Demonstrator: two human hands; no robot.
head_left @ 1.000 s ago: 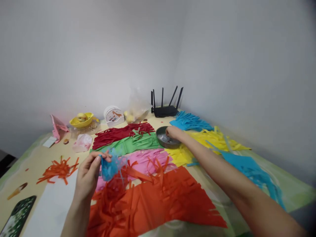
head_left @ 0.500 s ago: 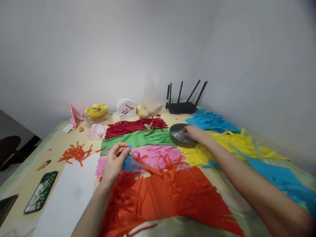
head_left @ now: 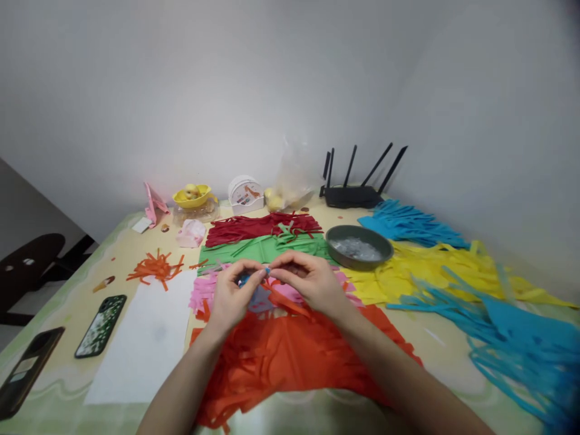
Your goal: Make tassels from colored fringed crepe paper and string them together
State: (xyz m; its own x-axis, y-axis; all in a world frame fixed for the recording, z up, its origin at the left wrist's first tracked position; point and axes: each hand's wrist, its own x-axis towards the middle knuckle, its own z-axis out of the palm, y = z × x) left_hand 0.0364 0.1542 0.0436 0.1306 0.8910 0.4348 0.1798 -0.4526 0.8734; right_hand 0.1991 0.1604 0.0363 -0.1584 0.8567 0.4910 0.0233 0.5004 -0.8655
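Observation:
My left hand is closed in a pinch on a thin blue piece, whose paler, see-through part hangs below the fingers. My right hand meets it fingertip to fingertip, also pinching. Whatever lies between the right fingertips is too small to make out. An orange strip trails just beneath the hands. Under them lie pink fringed sheets and a large orange fringed sheet. To the right of my hands stands a dark grey round bowl with clear, crumpled-looking bits inside.
Green and dark red fringed sheets lie farther back; yellow and blue ones spread rightward. A black router stands by the wall. At left are white paper, orange scraps and a phone.
My right hand has come out of the bowl and moved left to meet my left hand at the blue piece. The view has shifted, so things on the table appear farther right.

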